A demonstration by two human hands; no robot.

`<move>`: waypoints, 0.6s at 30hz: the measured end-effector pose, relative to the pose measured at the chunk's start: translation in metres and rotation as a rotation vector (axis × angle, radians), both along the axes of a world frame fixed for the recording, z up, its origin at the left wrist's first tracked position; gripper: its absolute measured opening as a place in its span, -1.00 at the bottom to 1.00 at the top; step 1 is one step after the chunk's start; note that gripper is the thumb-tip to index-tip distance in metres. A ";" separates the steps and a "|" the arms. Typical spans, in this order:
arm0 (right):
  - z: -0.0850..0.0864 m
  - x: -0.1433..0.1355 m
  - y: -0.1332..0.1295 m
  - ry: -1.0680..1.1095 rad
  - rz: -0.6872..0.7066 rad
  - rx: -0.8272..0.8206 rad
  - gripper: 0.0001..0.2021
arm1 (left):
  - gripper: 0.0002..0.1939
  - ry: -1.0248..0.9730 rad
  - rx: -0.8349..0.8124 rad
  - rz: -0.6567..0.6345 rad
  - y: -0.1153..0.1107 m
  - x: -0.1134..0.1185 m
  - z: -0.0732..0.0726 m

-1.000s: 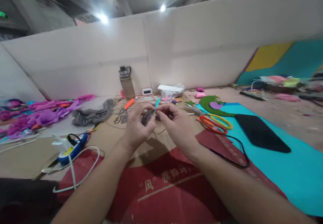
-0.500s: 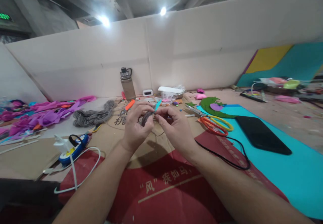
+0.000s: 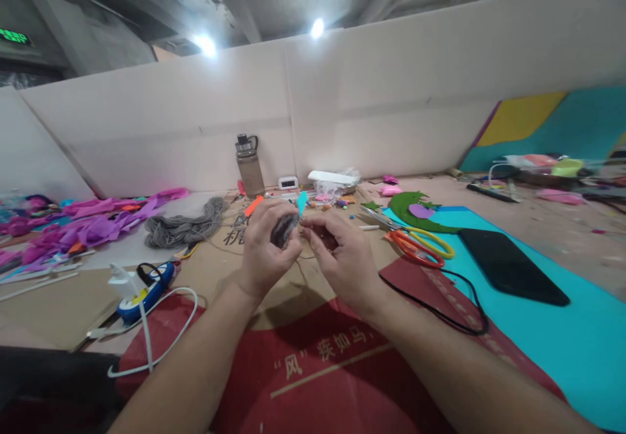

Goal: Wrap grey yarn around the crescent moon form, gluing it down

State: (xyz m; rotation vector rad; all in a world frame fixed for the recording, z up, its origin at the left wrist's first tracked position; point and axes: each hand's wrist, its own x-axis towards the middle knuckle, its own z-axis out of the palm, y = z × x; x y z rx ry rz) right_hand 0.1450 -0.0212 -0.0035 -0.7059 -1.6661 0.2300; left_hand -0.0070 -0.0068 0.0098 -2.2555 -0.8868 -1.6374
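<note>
Above the middle of the cardboard, my left hand (image 3: 267,245) is closed round a small dark-grey bundle that looks like wound yarn (image 3: 283,231). A teal pointed piece (image 3: 302,201) sticks up at the bundle's far end. My right hand (image 3: 342,245) is closed in a pinch just right of the bundle, apparently on a thin strand of the yarn; its fingertips partly hide it. Below the hands a thin strand hangs in a loop over the cardboard (image 3: 274,300). A loose skein of grey yarn (image 3: 186,224) lies to the left, with a strand trailing from it.
Scissors with red and yellow handles (image 3: 415,248) and a black phone (image 3: 511,266) lie on the right, the phone on a turquoise sheet (image 3: 581,336). A power strip (image 3: 147,294) with white cables sits at left. A bottle (image 3: 249,167) stands at the back.
The bundle in my left hand has turned, so more of its grey face shows. My right fingertips have shifted slightly away from it. The view has moved a little.
</note>
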 end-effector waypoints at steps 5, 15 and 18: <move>-0.002 0.002 0.001 -0.099 -0.052 0.163 -0.85 | -0.71 0.024 -0.017 0.012 -0.002 0.000 0.002; 0.001 0.001 0.001 -0.018 0.018 -0.001 -0.90 | -0.77 -0.004 -0.024 0.001 -0.001 0.000 0.002; 0.003 0.002 0.000 0.040 0.033 -0.120 -0.91 | -0.79 -0.023 -0.035 0.005 -0.001 0.001 0.002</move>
